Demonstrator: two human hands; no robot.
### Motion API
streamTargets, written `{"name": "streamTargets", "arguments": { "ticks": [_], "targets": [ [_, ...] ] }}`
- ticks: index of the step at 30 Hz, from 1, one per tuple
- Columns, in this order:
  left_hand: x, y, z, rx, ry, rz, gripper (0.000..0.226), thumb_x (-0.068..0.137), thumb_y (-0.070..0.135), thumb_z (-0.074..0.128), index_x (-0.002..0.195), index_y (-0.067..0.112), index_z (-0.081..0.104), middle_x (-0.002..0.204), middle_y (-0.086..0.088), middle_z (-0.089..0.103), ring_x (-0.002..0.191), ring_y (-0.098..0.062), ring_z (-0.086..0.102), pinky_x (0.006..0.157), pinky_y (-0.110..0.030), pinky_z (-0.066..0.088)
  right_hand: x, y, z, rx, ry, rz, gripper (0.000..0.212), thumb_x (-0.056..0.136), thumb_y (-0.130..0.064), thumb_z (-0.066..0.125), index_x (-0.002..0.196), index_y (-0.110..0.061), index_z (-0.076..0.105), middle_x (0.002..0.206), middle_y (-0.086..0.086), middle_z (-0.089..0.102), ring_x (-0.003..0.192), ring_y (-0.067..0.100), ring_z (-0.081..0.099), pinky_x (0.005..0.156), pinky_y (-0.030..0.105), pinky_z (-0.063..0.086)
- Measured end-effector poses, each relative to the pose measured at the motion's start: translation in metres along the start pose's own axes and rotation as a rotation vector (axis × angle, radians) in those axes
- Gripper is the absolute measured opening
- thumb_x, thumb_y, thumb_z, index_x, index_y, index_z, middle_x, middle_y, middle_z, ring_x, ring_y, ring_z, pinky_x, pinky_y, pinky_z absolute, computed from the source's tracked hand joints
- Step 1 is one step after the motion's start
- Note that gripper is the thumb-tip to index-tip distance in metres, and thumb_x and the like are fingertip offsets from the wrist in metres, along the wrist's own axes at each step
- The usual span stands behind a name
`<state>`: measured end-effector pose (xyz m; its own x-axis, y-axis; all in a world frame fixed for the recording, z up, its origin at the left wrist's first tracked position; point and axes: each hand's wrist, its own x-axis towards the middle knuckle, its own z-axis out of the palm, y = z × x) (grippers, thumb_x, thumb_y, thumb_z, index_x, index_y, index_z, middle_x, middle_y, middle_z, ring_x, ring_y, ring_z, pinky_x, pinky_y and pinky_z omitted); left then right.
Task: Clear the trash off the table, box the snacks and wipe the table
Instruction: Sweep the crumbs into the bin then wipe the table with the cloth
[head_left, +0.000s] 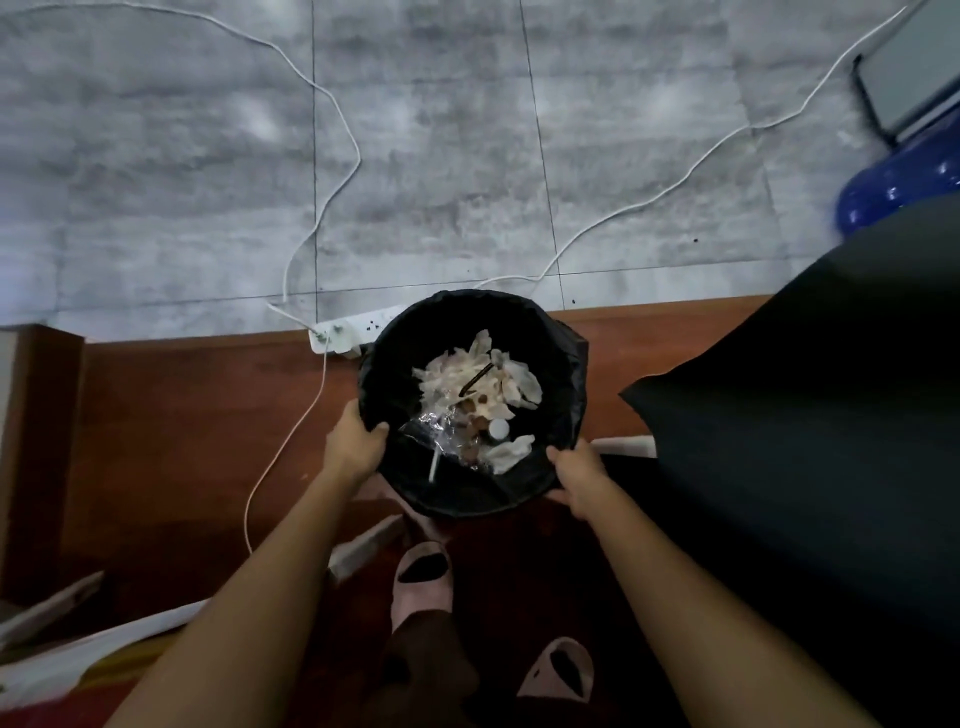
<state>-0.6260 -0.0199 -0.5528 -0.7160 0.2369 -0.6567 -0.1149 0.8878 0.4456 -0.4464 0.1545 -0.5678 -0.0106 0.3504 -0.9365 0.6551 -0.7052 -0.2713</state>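
A round trash bin (550, 332) lined with a black bag is over the brown floor in front of me. Inside lie crumpled tissues (467, 371), clear plastic wrap (441, 431), a white cap (498, 429), a dark straw and brown scraps. My left hand (356, 441) grips the bin's left rim, thumb over the edge. My right hand (579, 475) holds the rim at the lower right. The table, the snacks and any cloth are out of view.
A white power strip (337, 335) with cables lies just behind the bin by the grey wall. A black surface (805, 415) fills the right side, with a blue object (893, 187) beyond it. My feet in pink slippers (423, 582) stand below the bin. White boards lie at lower left.
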Motion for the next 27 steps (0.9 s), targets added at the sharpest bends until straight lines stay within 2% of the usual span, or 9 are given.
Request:
{"name": "streamTargets", "arguments": {
  "ticks": [2,4,6,8,11,16,20,23,27],
  "targets": [
    [-0.012,0.004,0.001,0.017,-0.019,-0.006,0.043,0.091,0.016,0.053,0.131,0.006,0.039,0.129,-0.023,0.054,0.119,-0.04,0.05,0.093,-0.037,0.039,-0.005,0.002,0.002,-0.07,0.036,-0.054,0.041,0.1,-0.014,0.046,0.139,-0.014,0.036,0.139,0.008,0.045,0.124,0.035,0.048,0.097,0.048,0.046],
    [-0.033,0.014,-0.004,0.11,-0.042,0.047,0.05,0.091,0.015,0.051,0.136,0.004,0.032,0.137,-0.024,0.046,0.125,-0.042,0.044,0.097,-0.039,0.037,-0.025,-0.001,0.003,-0.307,0.118,-0.174,0.053,0.098,-0.021,0.049,0.145,-0.009,0.029,0.145,0.013,0.04,0.128,0.036,0.044,0.103,0.046,0.042],
    [-0.058,0.029,-0.016,0.301,-0.05,0.167,0.061,0.095,0.018,0.046,0.146,0.002,0.016,0.153,-0.021,0.023,0.14,-0.036,0.026,0.11,-0.044,0.028,-0.057,-0.011,0.002,-0.62,0.143,-0.368,0.064,0.098,-0.028,0.046,0.151,-0.009,0.016,0.156,0.012,0.024,0.139,0.034,0.028,0.111,0.046,0.032],
    [-0.089,0.054,-0.037,0.491,-0.024,0.298,0.064,0.098,0.022,0.038,0.15,0.004,0.006,0.158,-0.015,0.007,0.146,-0.029,0.011,0.116,-0.046,0.017,-0.106,-0.031,-0.002,-0.914,0.152,-0.598,0.064,0.1,-0.031,0.039,0.153,-0.012,0.008,0.161,0.005,0.005,0.147,0.029,0.006,0.117,0.048,0.018],
    [-0.14,0.099,-0.075,0.638,0.026,0.448,0.062,0.099,0.026,0.033,0.15,0.005,0.005,0.159,-0.012,0.006,0.147,-0.026,0.006,0.118,-0.045,0.012,-0.185,-0.067,-0.009,-1.131,0.157,-0.821,0.06,0.101,-0.033,0.032,0.152,-0.014,0.008,0.161,0.002,0.002,0.148,0.025,-0.002,0.117,0.049,0.012],
    [-0.235,0.177,-0.141,0.736,0.076,0.539,0.06,0.1,0.025,0.028,0.15,0.005,0.002,0.159,-0.012,0.001,0.147,-0.026,0.001,0.119,-0.043,0.006,-0.314,-0.106,-0.041,-1.173,0.23,-0.894,0.061,0.1,-0.034,0.032,0.152,-0.011,0.01,0.161,0.004,0.005,0.148,0.024,0.0,0.117,0.048,0.012],
    [-0.318,0.228,-0.174,0.724,0.172,0.668,0.058,0.1,0.022,0.029,0.15,0.006,0.005,0.159,-0.012,0.004,0.147,-0.026,0.004,0.118,-0.043,0.007,-0.407,-0.108,-0.094,-1.095,0.349,-1.0,0.058,0.1,-0.029,0.034,0.152,-0.011,0.015,0.161,0.004,0.009,0.148,0.024,0.002,0.117,0.046,0.01],
    [-0.372,0.262,-0.175,0.708,0.252,0.795,0.057,0.1,0.021,0.03,0.15,0.006,0.007,0.159,-0.013,0.007,0.147,-0.026,0.006,0.118,-0.043,0.009,-0.455,-0.102,-0.142,-0.977,0.476,-1.05,0.054,0.099,-0.026,0.035,0.15,-0.012,0.021,0.16,0.003,0.013,0.148,0.023,0.005,0.117,0.047,0.011],
    [-0.44,0.297,-0.145,0.733,0.226,1.027,0.057,0.101,0.024,0.029,0.151,0.007,0.008,0.159,-0.012,0.008,0.147,-0.025,0.007,0.118,-0.042,0.008,-0.488,-0.068,-0.222,-0.885,0.64,-1.008,0.055,0.098,-0.028,0.037,0.15,-0.013,0.024,0.159,0.003,0.018,0.147,0.022,0.009,0.115,0.05,0.012]
  ]
}}
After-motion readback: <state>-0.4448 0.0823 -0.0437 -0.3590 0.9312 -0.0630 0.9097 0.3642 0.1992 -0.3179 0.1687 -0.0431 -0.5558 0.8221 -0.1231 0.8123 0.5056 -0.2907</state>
